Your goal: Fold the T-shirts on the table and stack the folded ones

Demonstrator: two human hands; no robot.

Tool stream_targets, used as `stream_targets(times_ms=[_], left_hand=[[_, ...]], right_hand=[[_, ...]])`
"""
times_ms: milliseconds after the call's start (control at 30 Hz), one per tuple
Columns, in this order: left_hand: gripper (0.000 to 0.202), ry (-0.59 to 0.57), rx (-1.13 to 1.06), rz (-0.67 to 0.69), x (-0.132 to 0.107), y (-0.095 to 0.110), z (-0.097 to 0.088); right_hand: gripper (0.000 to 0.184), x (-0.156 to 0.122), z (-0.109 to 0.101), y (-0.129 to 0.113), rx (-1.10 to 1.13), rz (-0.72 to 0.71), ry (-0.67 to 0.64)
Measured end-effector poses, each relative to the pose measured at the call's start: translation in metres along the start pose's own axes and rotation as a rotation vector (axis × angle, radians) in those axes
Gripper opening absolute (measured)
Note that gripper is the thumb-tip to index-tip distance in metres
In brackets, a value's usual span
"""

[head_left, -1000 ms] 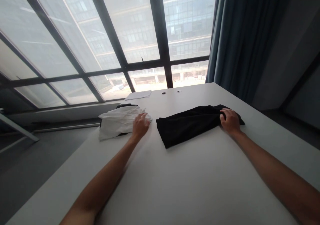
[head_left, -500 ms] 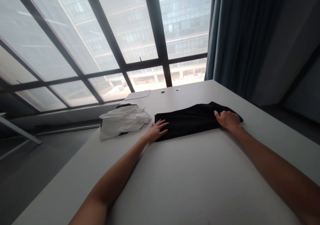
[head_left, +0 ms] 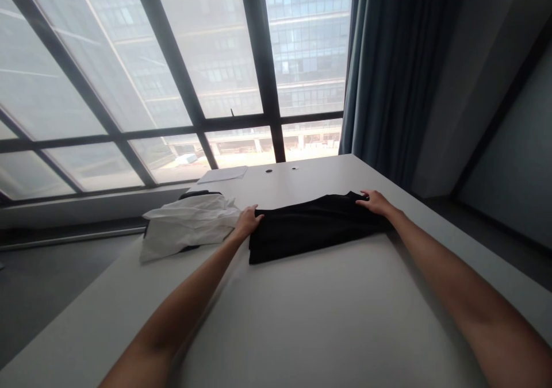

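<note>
Mid-frame, the black cloth (head_left: 310, 227) lies mostly flat, its right end uneven. The left hand (head_left: 247, 221) and right hand (head_left: 376, 202) seemingly pinch its upper corners.

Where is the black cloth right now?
In the head view, the black cloth lies on the white table, right of the white cloth, with the left hand and right hand at its opposite ends.

Black cloth (head_left: 310, 230), folded into long flat panel, lies crosswise on white table (head_left: 328, 319), nearer right edge than left; left end straight, far side uneven toward right.
</note>
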State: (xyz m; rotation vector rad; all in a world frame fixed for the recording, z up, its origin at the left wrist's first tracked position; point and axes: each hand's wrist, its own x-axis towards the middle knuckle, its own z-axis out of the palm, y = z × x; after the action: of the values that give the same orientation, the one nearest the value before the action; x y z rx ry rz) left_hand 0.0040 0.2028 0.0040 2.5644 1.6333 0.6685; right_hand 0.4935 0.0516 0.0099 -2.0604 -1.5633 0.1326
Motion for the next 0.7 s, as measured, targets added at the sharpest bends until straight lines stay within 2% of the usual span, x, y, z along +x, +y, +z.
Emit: stream_targets(times_ms=[67,200,267,333,400,433,500,567,633,667,700], left_hand=[[0.045,-0.003,0.030,-0.007,0.003,0.000,-0.004],[0.027,0.007,0.066,0.056,-0.005,0.007,-0.019],[0.024,0.048,0.059,0.107,-0.013,0.013,-0.028],[0.026,0.137,-0.019,0.170,-0.022,0.018,-0.036],[0.026,0.224,-0.207,0.208,-0.030,0.020,-0.045],[0.025,0.237,-0.327,0.200,-0.035,0.020,-0.049],[0.026,0.157,-0.555,0.151,-0.048,0.016,-0.057],[0.033,-0.053,-0.698,0.126,-0.066,0.012,-0.065],[0.036,-0.318,-0.713,0.172,-0.088,0.009,-0.071],[0.035,-0.402,-0.674,0.212,-0.099,0.010,-0.073],[0.031,-0.428,-0.608,0.253,-0.110,0.012,-0.073]], right_hand=[[0.054,0.007,-0.006,-0.004,0.030,-0.045,-0.051],[0.021,0.007,-0.020,-0.006,0.063,-0.072,-0.104],[0.024,0.001,-0.028,-0.004,0.122,-0.067,-0.062],[0.031,-0.011,-0.038,-0.002,0.274,-0.051,0.019],[0.038,-0.028,-0.051,0.001,0.482,-0.018,0.045],[0.042,-0.038,-0.058,0.002,0.573,-0.001,0.000],[0.048,-0.060,-0.072,0.006,0.689,0.024,-0.195],[0.050,-0.081,-0.083,0.012,0.686,0.036,-0.439],[0.050,-0.098,-0.089,0.019,0.598,0.034,-0.613],[0.050,-0.105,-0.089,0.022,0.543,0.023,-0.672],[0.050,-0.110,-0.088,0.024,0.487,0.009,-0.710]])
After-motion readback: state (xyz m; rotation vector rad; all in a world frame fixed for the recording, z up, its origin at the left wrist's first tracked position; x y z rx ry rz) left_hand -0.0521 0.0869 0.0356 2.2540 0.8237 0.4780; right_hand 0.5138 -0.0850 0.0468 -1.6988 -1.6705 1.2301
